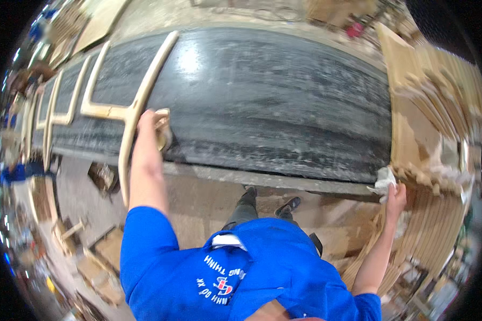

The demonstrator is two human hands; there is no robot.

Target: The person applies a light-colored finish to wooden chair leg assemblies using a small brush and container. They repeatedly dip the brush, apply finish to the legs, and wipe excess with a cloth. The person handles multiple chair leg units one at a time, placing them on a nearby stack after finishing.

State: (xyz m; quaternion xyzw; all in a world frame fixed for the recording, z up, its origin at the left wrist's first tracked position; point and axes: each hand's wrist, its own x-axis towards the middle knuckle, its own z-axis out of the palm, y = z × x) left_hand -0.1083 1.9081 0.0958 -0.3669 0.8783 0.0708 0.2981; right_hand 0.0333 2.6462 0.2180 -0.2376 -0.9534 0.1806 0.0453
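My left hand (149,119) is over the left part of the dark tabletop, close against the long leg of a pale wooden chair frame (139,99). Its fingers curl inward beside a crumpled, tan-and-brown thing (164,134), too blurred to name. Whether the fingers also touch the frame is unclear. The frame lies across the table, its long leg reaching past the near edge. Far to the right, by the table's near corner, my right hand (396,197) is closed on a white rag (383,181).
The long black tabletop (273,101) has whitish smears. More wooden frames (72,101) lie at its left end. Curved wooden parts (439,96) are stacked at the right, with stacked slats (428,230) nearer. A dark box (104,177) stands on the floor at left.
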